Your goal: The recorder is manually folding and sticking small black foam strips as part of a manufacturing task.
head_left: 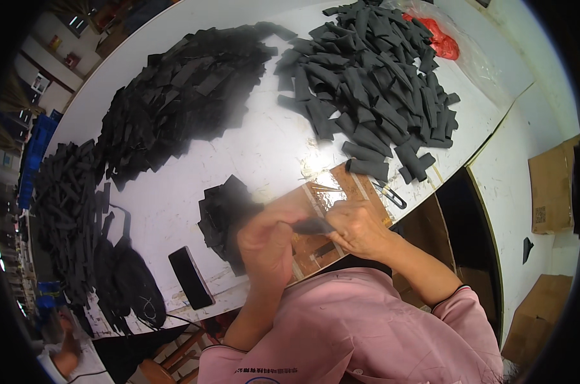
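Observation:
Above a brown board [347, 185] with pale strips, a small dark grey foam or fabric piece [312, 226] stretches between my hands. My left hand [267, 243] pinches its left end. At the other end, the fingers of my right hand [359, 227] are closed round it. Just left of my left hand lies a small heap of flat black pieces [223, 214], partly covered by that hand. A cutter knife [392, 196] rests at the board's upper right edge.
Rolled dark grey tubes [367, 89] are heaped at the back right, beside a red plastic bag [438, 37]. Flat black pieces [181, 89] form a big pile at the back left. Narrow strips [63, 211] lie far left. A phone [191, 276] sits near the front edge.

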The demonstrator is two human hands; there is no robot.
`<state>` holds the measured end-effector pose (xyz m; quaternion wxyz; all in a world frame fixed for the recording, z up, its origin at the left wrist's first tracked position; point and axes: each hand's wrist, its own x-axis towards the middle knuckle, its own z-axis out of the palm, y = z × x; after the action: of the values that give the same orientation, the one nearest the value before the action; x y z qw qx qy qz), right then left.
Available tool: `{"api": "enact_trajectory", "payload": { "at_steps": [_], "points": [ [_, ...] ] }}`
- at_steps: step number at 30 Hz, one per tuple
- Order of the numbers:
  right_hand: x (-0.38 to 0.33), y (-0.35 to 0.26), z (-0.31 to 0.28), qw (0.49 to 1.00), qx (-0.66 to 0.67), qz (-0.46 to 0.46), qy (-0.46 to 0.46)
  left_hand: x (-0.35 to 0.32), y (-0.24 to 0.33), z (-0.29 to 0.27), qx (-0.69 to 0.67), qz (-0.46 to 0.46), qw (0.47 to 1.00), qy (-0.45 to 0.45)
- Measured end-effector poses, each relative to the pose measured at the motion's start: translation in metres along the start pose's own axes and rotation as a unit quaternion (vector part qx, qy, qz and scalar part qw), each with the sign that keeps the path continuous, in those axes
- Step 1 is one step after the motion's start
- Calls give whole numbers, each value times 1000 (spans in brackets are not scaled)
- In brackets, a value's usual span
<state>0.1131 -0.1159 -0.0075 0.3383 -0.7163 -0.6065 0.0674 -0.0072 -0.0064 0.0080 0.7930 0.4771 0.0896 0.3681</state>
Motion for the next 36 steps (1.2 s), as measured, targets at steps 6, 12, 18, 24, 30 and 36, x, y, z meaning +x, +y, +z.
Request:
{"api": "enact_trajectory", "payload": {
  "at_steps": [6, 12, 18, 24, 30, 36],
  "points": [
    [2, 3, 12, 998, 53, 5, 32, 3, 2, -2, 37, 15, 999, -7],
    [1, -5, -3, 999, 46, -18, 3, 5, 4, -3, 162, 39, 985, -49],
    [36, -27, -65, 884, 405, 235, 19, 36, -21, -93, 615, 37, 771, 162],
    [31, 15, -29, 838, 435, 308, 119, 74, -34, -177, 792, -122, 593, 77],
    [-20, -34, -1, 874, 349, 294, -166, 69, 13, -126, 591, -47, 803, 50],
    [-5, -61, 15, 943, 238, 233, -1, 23, 43, -63, 372, -62, 914, -147]
  ]
}}
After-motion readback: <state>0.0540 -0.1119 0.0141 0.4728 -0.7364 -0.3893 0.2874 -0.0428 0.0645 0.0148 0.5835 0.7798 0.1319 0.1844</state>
